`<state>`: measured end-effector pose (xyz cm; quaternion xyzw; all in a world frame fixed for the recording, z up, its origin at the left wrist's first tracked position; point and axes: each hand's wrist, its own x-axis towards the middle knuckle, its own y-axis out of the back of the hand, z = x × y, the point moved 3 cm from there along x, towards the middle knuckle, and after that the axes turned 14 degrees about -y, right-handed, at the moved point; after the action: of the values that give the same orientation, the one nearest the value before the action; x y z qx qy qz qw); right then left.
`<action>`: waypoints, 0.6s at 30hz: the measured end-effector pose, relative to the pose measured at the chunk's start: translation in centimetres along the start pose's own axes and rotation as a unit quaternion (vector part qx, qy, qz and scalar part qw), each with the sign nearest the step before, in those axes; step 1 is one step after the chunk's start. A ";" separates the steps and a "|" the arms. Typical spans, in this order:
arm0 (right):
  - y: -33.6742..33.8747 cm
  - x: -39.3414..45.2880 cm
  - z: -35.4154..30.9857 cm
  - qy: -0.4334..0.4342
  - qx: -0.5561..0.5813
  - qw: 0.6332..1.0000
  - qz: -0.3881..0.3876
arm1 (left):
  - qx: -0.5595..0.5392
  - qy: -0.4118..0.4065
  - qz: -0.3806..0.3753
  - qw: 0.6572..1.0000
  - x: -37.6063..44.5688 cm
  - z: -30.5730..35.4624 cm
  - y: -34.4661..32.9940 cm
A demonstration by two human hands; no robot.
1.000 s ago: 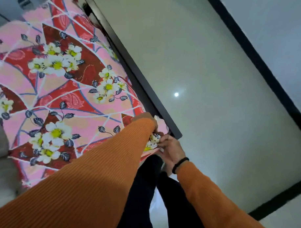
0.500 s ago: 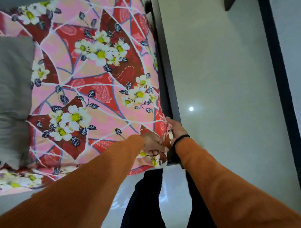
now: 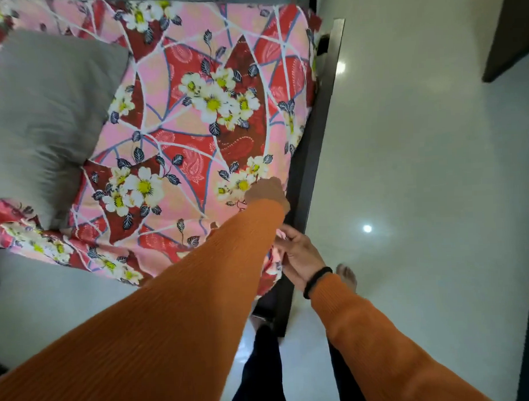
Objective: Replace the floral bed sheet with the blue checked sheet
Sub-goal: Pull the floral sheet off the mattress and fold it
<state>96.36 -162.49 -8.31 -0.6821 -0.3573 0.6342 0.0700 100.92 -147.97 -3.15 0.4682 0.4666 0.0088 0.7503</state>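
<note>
The floral bed sheet (image 3: 195,136), pink and red with white flowers, covers the mattress from the top of the view to its near corner. My left hand (image 3: 267,192) rests on the sheet at the mattress's right edge, fingers hidden over the side. My right hand (image 3: 298,254) sits just below it at the near right corner, fingers curled around a pinch of the sheet's edge. Both arms wear orange sleeves; a black band circles the right wrist. No blue checked sheet is in view.
A grey pillow (image 3: 44,118) lies on the left of the bed. The dark bed frame (image 3: 312,156) runs along the mattress's right side. Glossy pale floor (image 3: 422,194) spreads to the right, with a dark door edge (image 3: 509,32) at top right. My bare foot (image 3: 347,277) stands beside the frame.
The view has swung left and back, showing more of the bed and pillow. My left hand has slid further along the right edge; my right hand stays at the corner on the sheet's edge.
</note>
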 end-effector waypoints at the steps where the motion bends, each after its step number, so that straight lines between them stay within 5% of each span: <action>1: 0.4 -0.1 -0.7 -0.001 -0.019 1.000 -0.009 | -0.001 0.011 0.013 1.000 0.5 0.4 0.4; 8: 1.6 -0.7 -6.6 -0.082 -0.055 0.994 0.038 | -0.149 0.003 -0.015 0.989 0.7 -2.8 2.3; 14: -1.9 2.2 -13.9 -0.115 -0.051 0.990 0.069 | -0.388 -0.074 0.018 0.919 -3.0 -5.7 2.7; 18: -3.7 5.1 -19.8 -0.064 0.008 0.994 0.093 | -0.420 -0.079 -0.001 0.904 -2.8 -6.7 1.8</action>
<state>112.67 -149.80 -6.73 -0.6696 -0.2910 0.6833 -0.0064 95.39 -143.54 -0.79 0.1083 0.3597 0.1664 0.9117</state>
